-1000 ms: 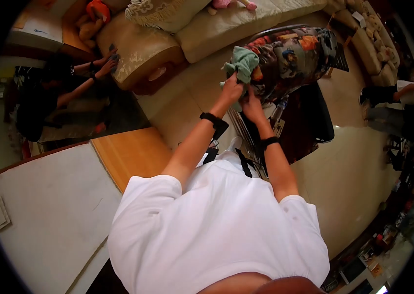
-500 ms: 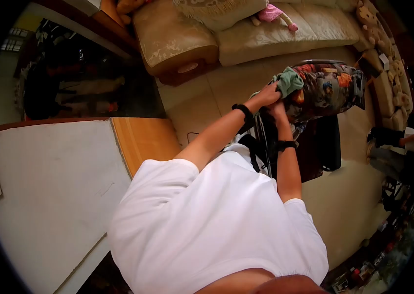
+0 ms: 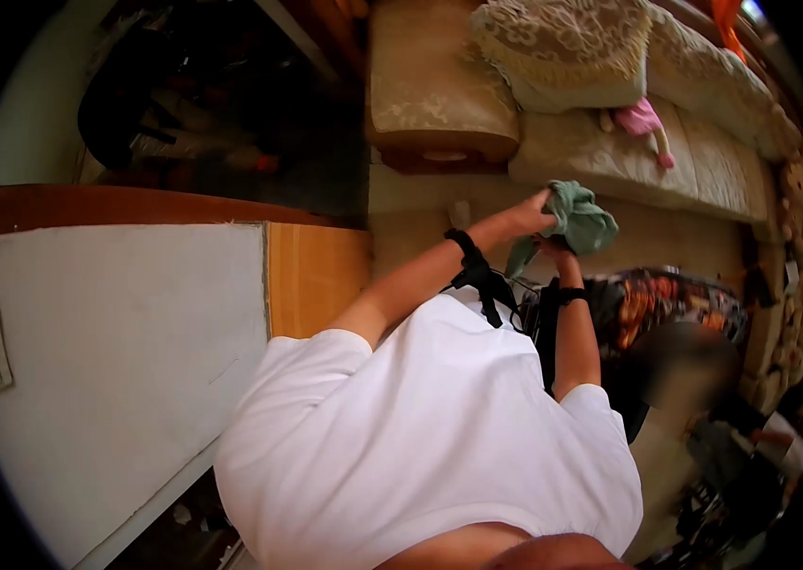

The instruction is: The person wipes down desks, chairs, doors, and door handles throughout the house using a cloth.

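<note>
A bunched grey-green cloth (image 3: 584, 218) is between my two hands, out ahead of my body. My left hand (image 3: 527, 215) grips its left upper part, fingers closed. Below it, my right hand (image 3: 556, 249) is partly hidden under the fabric, with its fingers curled at the cloth's lower side. One end of the cloth hangs down to the left of my right hand. Both wrists wear black bands. A colourful printed, padded-looking thing (image 3: 672, 309) is to the right of my right forearm; its kind is unclear.
A beige sofa (image 3: 444, 95) with a fringed cushion (image 3: 568, 43) and a pink-dressed doll (image 3: 639, 118) runs along the far side. At left is a white-topped cabinet (image 3: 116, 332) with a wooden side. Blurred dark shapes and clutter fill the right.
My hands have lifted the cloth away from the printed thing, which now appears lower and further right of them. The view has shifted, with the sofa further right.
</note>
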A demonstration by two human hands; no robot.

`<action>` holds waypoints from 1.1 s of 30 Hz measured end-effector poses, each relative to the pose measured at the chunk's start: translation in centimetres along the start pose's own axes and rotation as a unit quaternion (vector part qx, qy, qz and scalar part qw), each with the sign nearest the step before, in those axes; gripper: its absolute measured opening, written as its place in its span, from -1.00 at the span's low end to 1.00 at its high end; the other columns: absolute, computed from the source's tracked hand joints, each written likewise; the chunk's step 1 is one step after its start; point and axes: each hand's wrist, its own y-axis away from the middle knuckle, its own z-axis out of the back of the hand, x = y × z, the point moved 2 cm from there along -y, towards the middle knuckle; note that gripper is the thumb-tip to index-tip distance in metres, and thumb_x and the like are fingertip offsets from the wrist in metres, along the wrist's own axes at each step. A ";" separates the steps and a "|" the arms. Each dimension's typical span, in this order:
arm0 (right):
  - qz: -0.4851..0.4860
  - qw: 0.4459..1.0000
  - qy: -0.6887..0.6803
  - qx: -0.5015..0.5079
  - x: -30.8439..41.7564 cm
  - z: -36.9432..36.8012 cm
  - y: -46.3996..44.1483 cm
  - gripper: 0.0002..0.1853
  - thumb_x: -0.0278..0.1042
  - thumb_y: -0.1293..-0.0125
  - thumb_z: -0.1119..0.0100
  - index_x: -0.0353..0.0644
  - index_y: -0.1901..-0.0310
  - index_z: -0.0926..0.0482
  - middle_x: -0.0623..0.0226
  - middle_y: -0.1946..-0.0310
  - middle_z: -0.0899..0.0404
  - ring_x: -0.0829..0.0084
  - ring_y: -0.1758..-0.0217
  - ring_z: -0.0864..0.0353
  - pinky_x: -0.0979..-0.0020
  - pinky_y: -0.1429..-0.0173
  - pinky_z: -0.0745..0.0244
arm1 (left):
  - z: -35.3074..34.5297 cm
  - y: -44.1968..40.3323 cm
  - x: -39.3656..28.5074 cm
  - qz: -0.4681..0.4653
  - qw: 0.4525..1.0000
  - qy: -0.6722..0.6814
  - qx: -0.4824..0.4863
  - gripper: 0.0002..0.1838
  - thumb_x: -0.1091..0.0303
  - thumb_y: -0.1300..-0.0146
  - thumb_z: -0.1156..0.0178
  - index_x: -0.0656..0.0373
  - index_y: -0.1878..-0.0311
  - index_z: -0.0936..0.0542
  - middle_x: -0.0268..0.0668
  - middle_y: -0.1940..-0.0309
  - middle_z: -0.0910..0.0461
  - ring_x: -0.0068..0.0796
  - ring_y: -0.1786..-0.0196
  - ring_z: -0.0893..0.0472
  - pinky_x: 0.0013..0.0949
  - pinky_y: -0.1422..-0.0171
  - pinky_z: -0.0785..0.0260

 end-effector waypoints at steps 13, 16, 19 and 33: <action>0.175 0.966 -0.181 -0.060 29.6 16.3 -13.8 -0.58 -0.28 -0.24 -0.28 -0.36 -0.07 -0.55 0.08 0.18 -0.67 0.32 0.11 -0.65 0.35 0.05 -0.50 | 30.2 -2.1 -3.0 0.049 0.917 0.082 -0.386 -0.30 0.27 -0.27 -0.22 0.27 -0.38 -0.15 -0.16 -0.13 -0.46 -0.39 0.02 -0.57 -0.29 -0.02 -0.47; 0.208 0.948 -0.239 0.023 37.3 17.7 -14.9 -0.63 -0.31 -0.24 -0.27 -0.38 0.00 -0.56 0.16 0.26 -0.65 0.47 0.19 -0.60 0.40 0.11 -0.50 | 32.7 -0.2 -2.3 0.039 0.871 0.069 -0.485 -0.50 0.39 -0.22 -0.20 0.25 -0.18 -0.26 -0.17 0.05 -0.50 -0.37 0.08 -0.57 -0.30 0.06 -0.46; 0.250 0.938 -0.236 0.047 43.6 18.0 -16.2 -0.68 -0.34 -0.22 -0.26 -0.35 0.05 -0.56 0.18 0.34 -0.61 0.54 0.29 -0.51 0.40 0.20 -0.48 | 37.5 -0.2 0.8 0.013 0.852 0.153 -0.500 -0.38 0.43 -0.22 -0.20 0.19 -0.30 -0.18 -0.17 0.14 -0.54 -0.37 0.23 -0.61 -0.34 0.16 -0.49; 0.488 0.809 -0.202 0.259 72.2 10.4 -18.1 -0.69 -0.49 -0.29 -0.17 -0.31 -0.06 -0.52 0.09 -0.07 -0.57 0.19 -0.06 -0.57 0.32 -0.24 -0.38 | 47.3 13.1 -5.6 -0.162 0.883 0.090 -0.432 -0.44 0.36 -0.35 -0.14 0.13 -0.40 -0.32 -0.26 -0.16 -0.53 -0.42 -0.14 -0.50 -0.31 -0.25 -0.36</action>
